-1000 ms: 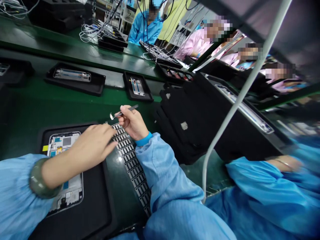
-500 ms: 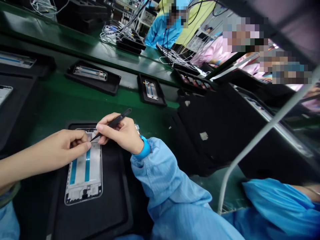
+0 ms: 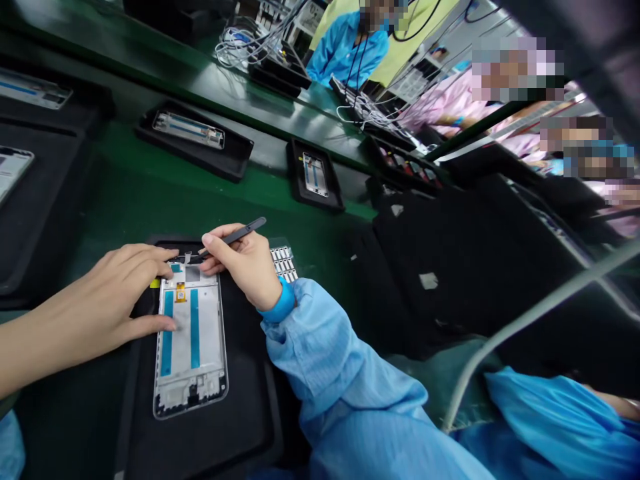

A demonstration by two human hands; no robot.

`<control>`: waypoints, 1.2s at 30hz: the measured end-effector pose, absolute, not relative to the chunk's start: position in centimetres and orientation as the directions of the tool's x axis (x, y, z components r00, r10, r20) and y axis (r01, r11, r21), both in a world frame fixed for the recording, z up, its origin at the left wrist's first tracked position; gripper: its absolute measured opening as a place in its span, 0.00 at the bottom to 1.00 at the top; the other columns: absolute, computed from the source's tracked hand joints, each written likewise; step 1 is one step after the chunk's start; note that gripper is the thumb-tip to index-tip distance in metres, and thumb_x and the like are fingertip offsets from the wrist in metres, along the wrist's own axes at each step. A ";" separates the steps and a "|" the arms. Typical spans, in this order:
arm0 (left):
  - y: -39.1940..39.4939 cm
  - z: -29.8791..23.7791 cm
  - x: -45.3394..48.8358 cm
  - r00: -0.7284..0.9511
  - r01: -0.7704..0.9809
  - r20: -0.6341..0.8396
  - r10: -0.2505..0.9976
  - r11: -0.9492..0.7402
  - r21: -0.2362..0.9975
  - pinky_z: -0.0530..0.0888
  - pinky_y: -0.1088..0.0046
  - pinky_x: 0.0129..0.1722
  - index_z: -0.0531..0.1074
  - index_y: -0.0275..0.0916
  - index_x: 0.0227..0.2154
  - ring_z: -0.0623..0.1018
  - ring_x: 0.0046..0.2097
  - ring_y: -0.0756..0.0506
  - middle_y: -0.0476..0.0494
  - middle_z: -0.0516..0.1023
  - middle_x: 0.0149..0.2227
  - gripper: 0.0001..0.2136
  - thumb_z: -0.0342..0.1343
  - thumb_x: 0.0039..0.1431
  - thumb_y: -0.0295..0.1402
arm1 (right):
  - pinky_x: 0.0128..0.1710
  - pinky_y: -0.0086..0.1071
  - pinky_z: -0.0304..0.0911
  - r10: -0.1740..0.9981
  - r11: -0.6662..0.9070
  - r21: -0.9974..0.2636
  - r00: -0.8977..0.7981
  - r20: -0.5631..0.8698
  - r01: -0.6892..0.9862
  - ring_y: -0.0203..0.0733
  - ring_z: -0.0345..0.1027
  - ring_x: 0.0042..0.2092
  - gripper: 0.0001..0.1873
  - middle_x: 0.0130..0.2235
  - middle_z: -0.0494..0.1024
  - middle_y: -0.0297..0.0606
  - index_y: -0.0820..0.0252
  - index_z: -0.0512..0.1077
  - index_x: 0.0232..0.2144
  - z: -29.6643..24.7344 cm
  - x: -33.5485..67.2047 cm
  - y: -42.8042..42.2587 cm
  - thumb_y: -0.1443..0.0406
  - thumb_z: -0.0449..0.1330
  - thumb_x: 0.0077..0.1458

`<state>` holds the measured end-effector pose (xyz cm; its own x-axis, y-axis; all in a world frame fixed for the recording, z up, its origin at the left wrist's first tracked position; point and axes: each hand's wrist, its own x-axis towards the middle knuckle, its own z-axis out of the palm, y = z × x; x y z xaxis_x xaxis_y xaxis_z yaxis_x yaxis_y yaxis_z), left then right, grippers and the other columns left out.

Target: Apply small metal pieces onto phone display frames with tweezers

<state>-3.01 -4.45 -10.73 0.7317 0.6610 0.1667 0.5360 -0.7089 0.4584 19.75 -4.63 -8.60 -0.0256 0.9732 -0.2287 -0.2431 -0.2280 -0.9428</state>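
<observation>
A silver phone frame (image 3: 209,333) with two blue strips lies in a black tray (image 3: 245,407). My left hand (image 3: 125,287) rests on the frame's upper left side, its fingers and thumb apart and nothing held between them. In my right hand (image 3: 247,267) is a pair of black tweezers (image 3: 245,231), gripped like a pen. Their tips point at a small grey piece (image 3: 188,257) at the frame's top edge; whether they pinch it I cannot tell. An orange flex cable (image 3: 181,294) shows near the upper middle of the frame.
Beside my right hand lies a sheet of small parts (image 3: 284,261). Trays with phone frames (image 3: 195,143) (image 3: 316,175) stand along the back. Stacked black trays (image 3: 425,267) and a grey cable (image 3: 500,333) are at right. Across the bench sits a co-worker in blue (image 3: 350,50).
My left fingers have opened from a pinch and spread on the frame's side. The tweezers have moved up to its top edge. The camera view has shifted slightly left.
</observation>
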 end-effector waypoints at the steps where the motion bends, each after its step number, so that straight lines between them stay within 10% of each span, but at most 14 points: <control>1: -4.5 -10.7 -3.0 0.731 0.532 0.174 0.660 -0.711 0.459 0.69 0.48 0.56 0.68 0.45 0.48 0.69 0.61 0.33 0.39 0.72 0.58 0.27 0.55 0.56 0.60 | 0.23 0.21 0.73 0.971 -0.236 -0.944 -0.031 -0.236 -0.229 0.32 0.75 0.23 0.21 0.23 0.76 0.27 0.61 0.71 0.30 -8.7 19.7 -4.6 0.54 0.73 0.42; 22: -4.5 -10.6 -2.8 0.725 0.506 0.193 0.661 -0.701 0.503 0.70 0.49 0.58 0.67 0.45 0.52 0.68 0.61 0.34 0.40 0.71 0.59 0.27 0.56 0.57 0.57 | 0.24 0.23 0.72 0.969 -0.235 -0.971 -0.083 -0.231 -0.046 0.33 0.75 0.24 0.19 0.21 0.74 0.26 0.60 0.71 0.31 -9.2 19.5 -4.3 0.54 0.72 0.45; 27: -4.5 -10.7 -3.0 0.725 0.513 0.190 0.662 -0.703 0.492 0.71 0.50 0.57 0.66 0.44 0.54 0.68 0.61 0.34 0.39 0.72 0.57 0.28 0.56 0.57 0.58 | 0.33 0.28 0.74 0.989 0.103 -0.962 -0.129 0.072 0.251 0.35 0.78 0.31 0.10 0.28 0.78 0.31 0.59 0.73 0.35 -9.5 19.7 -5.0 0.58 0.64 0.57; 31: -4.7 -10.7 -2.9 0.720 0.517 0.191 0.667 -0.700 0.493 0.71 0.49 0.57 0.67 0.43 0.53 0.68 0.62 0.33 0.38 0.72 0.58 0.29 0.57 0.57 0.58 | 0.42 0.30 0.72 0.838 0.545 -0.708 -0.312 0.447 0.449 0.36 0.77 0.39 0.06 0.36 0.81 0.37 0.60 0.74 0.33 -9.5 19.9 -5.6 0.64 0.60 0.60; 36: -4.8 -10.5 -2.8 0.732 0.517 0.190 0.654 -0.715 0.471 0.69 0.48 0.59 0.67 0.42 0.54 0.67 0.62 0.33 0.37 0.71 0.59 0.29 0.55 0.58 0.57 | 0.41 0.31 0.73 0.896 0.443 -0.776 -0.241 0.372 0.449 0.37 0.76 0.38 0.09 0.36 0.80 0.37 0.57 0.74 0.34 -9.1 20.2 -5.4 0.59 0.60 0.60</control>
<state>-2.80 -4.82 -10.51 0.7320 0.6544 0.1897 0.5168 -0.7146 0.4714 20.23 -5.45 -9.13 -0.2411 0.8965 0.3718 0.4486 0.4427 -0.7764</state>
